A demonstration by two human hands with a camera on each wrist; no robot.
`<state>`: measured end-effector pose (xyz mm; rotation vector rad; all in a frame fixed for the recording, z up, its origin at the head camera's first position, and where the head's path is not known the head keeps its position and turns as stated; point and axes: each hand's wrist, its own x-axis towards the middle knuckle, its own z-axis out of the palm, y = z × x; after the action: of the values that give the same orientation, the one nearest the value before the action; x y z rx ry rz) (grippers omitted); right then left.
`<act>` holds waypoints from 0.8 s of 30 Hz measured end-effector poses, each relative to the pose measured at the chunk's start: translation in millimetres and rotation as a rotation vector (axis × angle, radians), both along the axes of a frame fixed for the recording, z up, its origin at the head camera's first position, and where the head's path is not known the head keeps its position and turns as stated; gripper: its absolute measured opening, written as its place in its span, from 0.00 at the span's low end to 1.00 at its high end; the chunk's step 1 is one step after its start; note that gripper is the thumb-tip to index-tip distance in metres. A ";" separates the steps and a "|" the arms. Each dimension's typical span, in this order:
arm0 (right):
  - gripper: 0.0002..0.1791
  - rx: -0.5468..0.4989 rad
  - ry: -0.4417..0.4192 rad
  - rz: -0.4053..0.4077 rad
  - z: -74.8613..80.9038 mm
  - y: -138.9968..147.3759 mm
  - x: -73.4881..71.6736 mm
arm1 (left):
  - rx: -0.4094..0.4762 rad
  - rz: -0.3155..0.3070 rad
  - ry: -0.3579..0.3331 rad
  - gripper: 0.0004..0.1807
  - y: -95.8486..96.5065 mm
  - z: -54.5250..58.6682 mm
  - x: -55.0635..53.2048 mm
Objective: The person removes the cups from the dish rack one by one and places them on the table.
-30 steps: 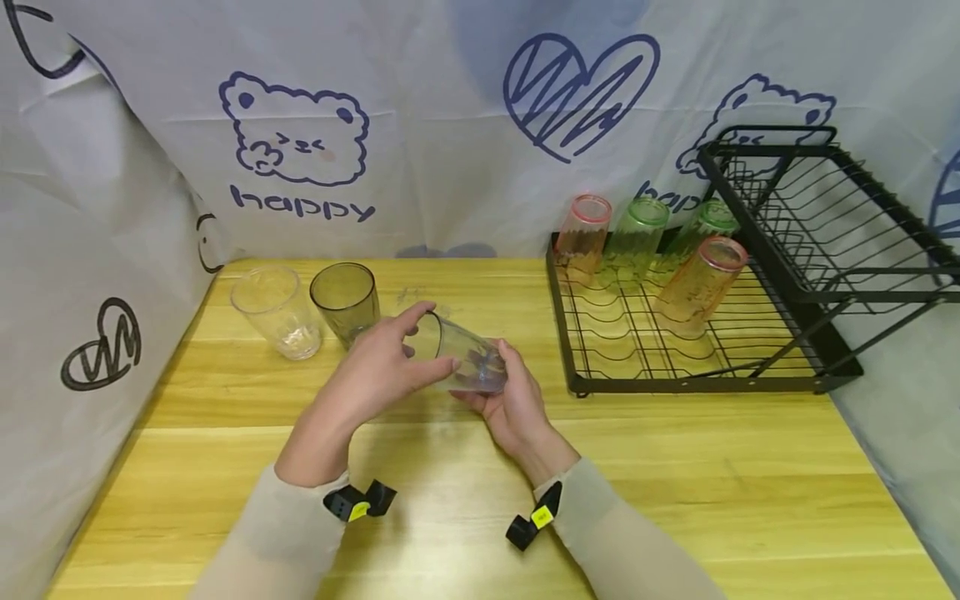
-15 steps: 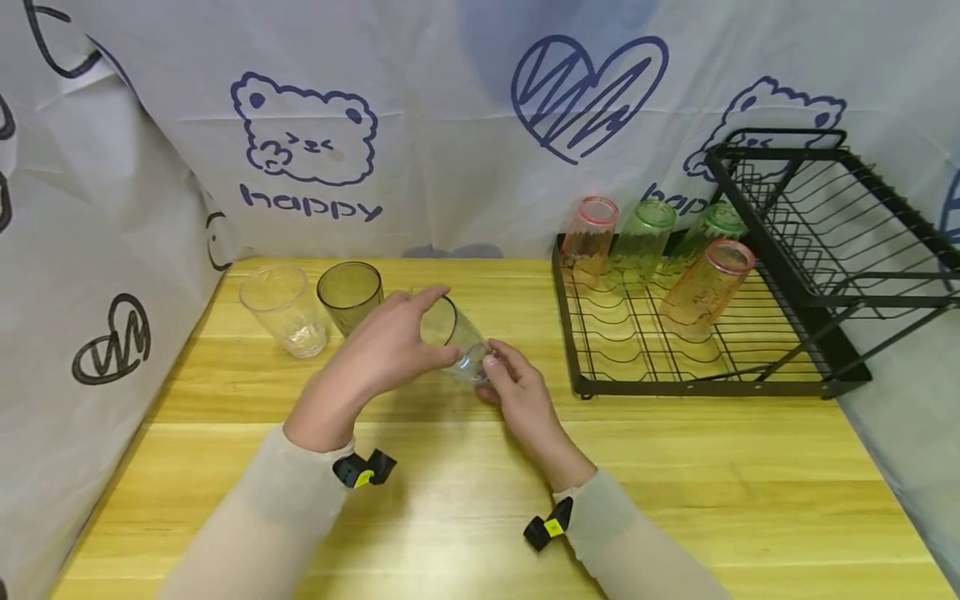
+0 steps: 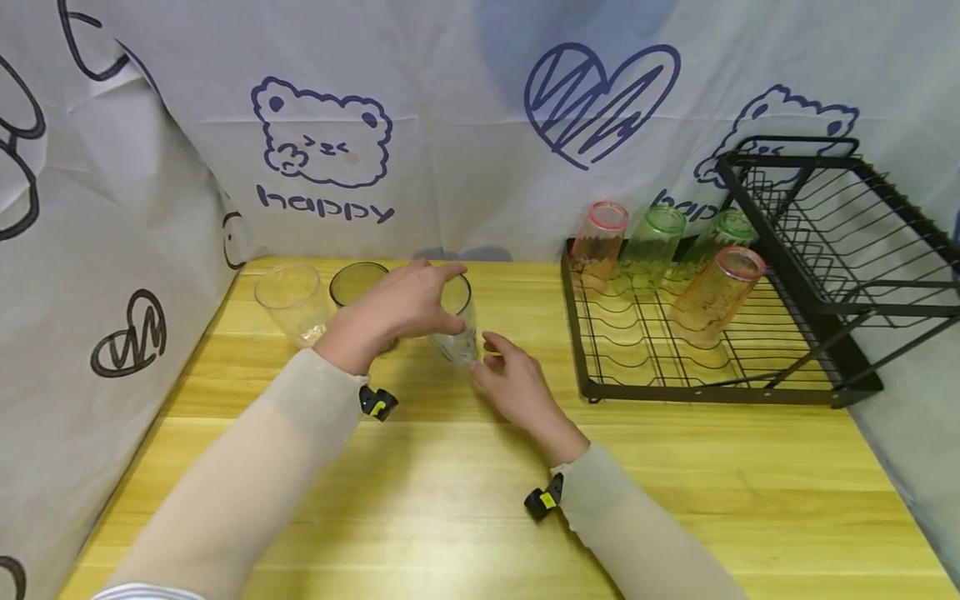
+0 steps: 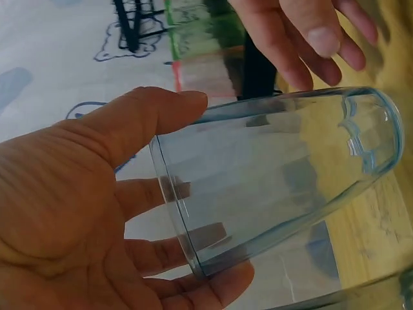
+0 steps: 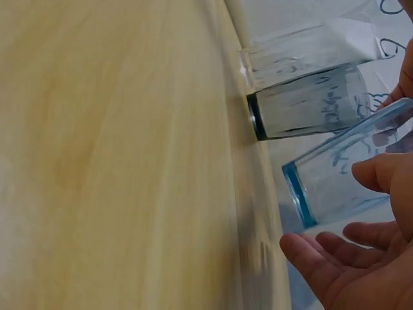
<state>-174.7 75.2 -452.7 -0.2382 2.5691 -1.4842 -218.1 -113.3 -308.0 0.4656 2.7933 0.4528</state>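
Observation:
My left hand (image 3: 401,308) grips a clear, faintly blue drinking glass (image 3: 459,343) near its rim. In the left wrist view, the thumb lies on one side of this glass (image 4: 264,168) and the fingers on the other. The glass is tilted, mouth toward the left palm, and its base shows in the right wrist view above the tabletop. Close to that base is my right hand (image 3: 517,392), its fingers spread and loosely bent around nothing. Left of the held glass, an olive-tinted glass (image 3: 354,287), partly hidden by my left hand, and a clear glass (image 3: 288,300) stand upright.
A black wire dish rack (image 3: 701,392) with an upper tier stands on the right of the wooden table (image 3: 450,500). Several tinted glasses are upside down in it, among them a pink one (image 3: 597,246) and an orange one (image 3: 712,296). A printed cloth (image 3: 465,125) hangs behind.
The right hand has let go of the glass's base. My left hand has moved back and tipped the glass more upright. The view has shifted slightly.

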 end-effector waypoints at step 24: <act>0.26 0.482 0.300 0.140 -1.0 14.9 31.3 | -0.136 -0.004 0.014 0.50 -0.3 -12.4 -24.8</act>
<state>-143.4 90.1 -453.7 -0.5939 2.9698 -0.7953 -243.0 -113.6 -320.5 0.4447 2.8125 0.2581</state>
